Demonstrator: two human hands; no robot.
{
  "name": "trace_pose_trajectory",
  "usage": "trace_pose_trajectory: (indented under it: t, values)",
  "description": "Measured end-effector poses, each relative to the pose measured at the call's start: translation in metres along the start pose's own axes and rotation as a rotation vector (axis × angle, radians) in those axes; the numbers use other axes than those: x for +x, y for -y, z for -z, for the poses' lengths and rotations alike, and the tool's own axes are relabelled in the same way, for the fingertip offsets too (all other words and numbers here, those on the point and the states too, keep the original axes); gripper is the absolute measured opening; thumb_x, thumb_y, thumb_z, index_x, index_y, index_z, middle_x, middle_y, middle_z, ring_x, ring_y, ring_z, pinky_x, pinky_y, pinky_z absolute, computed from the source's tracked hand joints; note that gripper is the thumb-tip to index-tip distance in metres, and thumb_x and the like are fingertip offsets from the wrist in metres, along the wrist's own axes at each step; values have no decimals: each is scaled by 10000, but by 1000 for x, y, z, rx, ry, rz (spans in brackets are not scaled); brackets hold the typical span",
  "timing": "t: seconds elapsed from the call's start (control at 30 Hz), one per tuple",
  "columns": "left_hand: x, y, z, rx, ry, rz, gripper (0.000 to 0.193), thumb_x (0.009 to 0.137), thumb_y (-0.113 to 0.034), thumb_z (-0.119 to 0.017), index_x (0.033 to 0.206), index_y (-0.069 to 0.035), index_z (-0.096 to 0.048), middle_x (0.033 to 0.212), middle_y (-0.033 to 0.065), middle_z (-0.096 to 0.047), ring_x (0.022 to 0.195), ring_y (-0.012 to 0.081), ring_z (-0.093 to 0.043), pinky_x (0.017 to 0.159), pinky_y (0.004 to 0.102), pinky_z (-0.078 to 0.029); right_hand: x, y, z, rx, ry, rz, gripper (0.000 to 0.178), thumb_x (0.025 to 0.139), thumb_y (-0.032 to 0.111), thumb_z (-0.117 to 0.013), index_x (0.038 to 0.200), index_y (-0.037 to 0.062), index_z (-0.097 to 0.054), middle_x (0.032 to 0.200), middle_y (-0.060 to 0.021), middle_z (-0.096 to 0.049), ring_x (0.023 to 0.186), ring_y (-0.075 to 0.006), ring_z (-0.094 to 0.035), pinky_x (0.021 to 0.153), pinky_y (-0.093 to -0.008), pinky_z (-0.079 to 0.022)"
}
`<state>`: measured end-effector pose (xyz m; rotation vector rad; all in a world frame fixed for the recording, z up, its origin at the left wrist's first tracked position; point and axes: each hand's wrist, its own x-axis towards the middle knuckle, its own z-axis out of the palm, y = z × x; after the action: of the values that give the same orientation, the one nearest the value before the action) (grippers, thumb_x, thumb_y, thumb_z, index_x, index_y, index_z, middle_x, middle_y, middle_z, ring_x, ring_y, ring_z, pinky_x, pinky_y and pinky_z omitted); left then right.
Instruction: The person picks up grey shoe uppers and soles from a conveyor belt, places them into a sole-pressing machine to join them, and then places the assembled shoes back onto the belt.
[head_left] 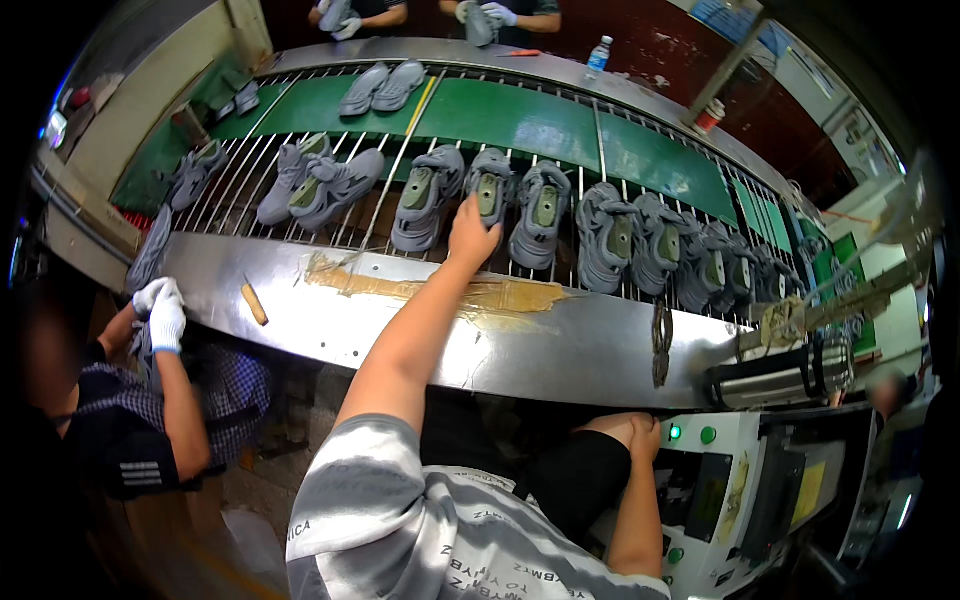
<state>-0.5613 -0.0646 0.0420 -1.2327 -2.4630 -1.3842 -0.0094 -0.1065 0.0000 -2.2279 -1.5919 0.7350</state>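
Observation:
My left hand (474, 234) reaches across the metal edge of the bench and grips a grey shoe (490, 180) at its near end. The shoe stands upright on the rods with a greenish piece showing in its opening. Right beside it stand another grey shoe (430, 196) to the left and one more grey shoe (541, 215) to the right. Low at the right, my right hand (643, 436) lies over my bent knee with its fingers laid out, holding nothing.
Several more grey shoes line the rods; a pair (382, 88) sits on the green belt (490, 110). On the metal ledge lie a wooden-handled tool (254, 303) and a steel flask (775, 376). A control box (690, 490) stands right. Gloved co-workers handle shoes at left and far side.

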Motion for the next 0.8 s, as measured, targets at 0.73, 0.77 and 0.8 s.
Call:
trace_pose_trajectory:
  t: [0.73, 0.77, 0.8]
  values:
    - [59, 54, 56, 416, -78, -67, 335, 829, -141, -610, 1143, -258, -602, 1302, 230, -493, 926, 404, -622, 755, 448, -523, -150, -286, -60, 229, 331, -427, 255, 919, 160, -527, 1081, -18, -613, 1007, -193, -658, 930, -303, -631, 835, -382, -467]
    - [60, 52, 56, 444, -49, -44, 347, 830, -141, -608, 1154, -264, -599, 1305, 235, -489, 942, 411, -615, 764, 455, -520, -148, -278, -55, 269, 288, -405, 243, 918, 150, -529, 1075, -14, -615, 1003, -190, -660, 921, -299, -634, 829, -380, -470]
    - [62, 51, 58, 467, -23, -25, 359, 830, -140, -605, 1164, -270, -595, 1308, 241, -485, 959, 418, -609, 774, 461, -516, -141, -264, -49, 287, 226, -346, 231, 916, 140, -532, 1068, -10, -617, 999, -187, -662, 913, -295, -637, 824, -379, -473]
